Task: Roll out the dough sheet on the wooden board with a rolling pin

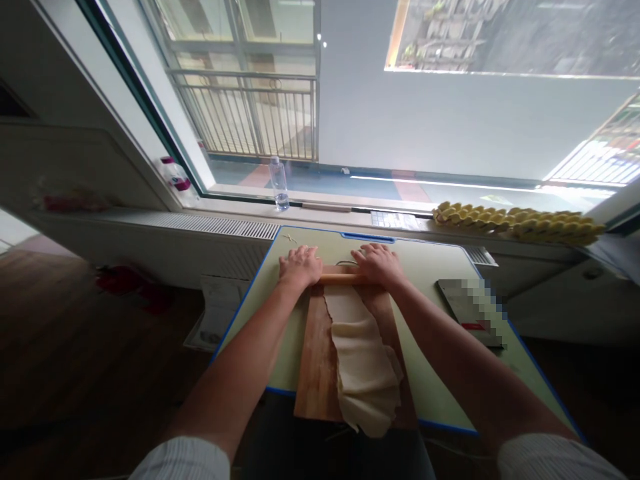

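A wooden rolling pin (342,279) lies crosswise near the far end of a wooden board (316,360). My left hand (301,265) is closed over its left end, and my right hand (379,262) over its right end, knuckles up. From beneath the pin a long, pale sheet of dough (363,357) runs toward me. Its surface is wavy and folded, its left edge ragged, and its near end hangs past the board's front edge. The ends of the pin are hidden under my palms.
The board rests on a pale green table (430,260) with a blue rim. A dark flat item (460,303), partly blurred, lies at right. On the windowsill stand a clear bottle (279,185) and yellow egg trays (515,223); another bottle (176,177) is in the left corner.
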`<state>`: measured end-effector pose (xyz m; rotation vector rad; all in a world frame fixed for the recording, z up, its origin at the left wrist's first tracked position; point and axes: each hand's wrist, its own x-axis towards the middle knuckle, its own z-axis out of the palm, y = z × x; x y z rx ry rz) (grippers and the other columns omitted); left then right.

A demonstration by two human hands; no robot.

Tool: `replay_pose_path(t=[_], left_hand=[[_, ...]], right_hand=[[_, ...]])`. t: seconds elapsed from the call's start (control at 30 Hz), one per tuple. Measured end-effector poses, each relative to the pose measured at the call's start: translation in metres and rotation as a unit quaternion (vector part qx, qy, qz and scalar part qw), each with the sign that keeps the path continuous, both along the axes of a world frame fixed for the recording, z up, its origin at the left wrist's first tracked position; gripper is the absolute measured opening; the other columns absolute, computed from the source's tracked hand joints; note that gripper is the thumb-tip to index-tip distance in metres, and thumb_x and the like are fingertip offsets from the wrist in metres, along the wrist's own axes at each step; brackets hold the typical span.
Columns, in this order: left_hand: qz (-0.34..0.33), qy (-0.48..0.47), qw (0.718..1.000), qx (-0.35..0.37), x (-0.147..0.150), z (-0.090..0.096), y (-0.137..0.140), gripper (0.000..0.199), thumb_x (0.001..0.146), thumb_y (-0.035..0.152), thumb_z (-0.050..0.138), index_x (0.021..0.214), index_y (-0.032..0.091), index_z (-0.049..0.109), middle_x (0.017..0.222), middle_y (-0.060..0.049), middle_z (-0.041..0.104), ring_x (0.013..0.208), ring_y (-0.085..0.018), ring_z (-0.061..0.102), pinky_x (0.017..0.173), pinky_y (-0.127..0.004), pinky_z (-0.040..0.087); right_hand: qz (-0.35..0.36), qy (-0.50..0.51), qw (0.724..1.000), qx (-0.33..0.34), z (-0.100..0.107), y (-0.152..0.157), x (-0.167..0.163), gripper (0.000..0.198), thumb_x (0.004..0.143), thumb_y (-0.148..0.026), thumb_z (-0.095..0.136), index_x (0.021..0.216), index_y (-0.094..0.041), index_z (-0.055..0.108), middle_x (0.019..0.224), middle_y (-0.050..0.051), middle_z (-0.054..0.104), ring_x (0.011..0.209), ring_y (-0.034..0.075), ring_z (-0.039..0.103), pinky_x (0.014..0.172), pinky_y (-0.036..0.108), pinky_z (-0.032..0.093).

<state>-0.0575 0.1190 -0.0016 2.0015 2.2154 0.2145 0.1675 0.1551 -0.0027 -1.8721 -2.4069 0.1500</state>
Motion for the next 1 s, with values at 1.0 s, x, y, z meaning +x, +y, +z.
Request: replay_pose_path(t=[1.0], left_hand=[[0.007, -0.020, 0.994, 0.110, 0.016, -0.014, -0.107, 0.062, 0.106, 0.048, 0.030, 0.158, 0.024, 0.056, 0.168, -0.008, 0.049, 0.154, -0.033, 0.042, 0.126, -0.061, 0.033]], right_hand=[[-0.073, -0.032, 0.995, 0.062, 0.009, -0.119, 0.001, 0.056, 0.112, -0.051, 0.025, 0.151, -0.026, 0.058, 0.160, 0.012, 0.054, 0.144, 0.033, 0.045, 0.117, 0.056, 0.037]])
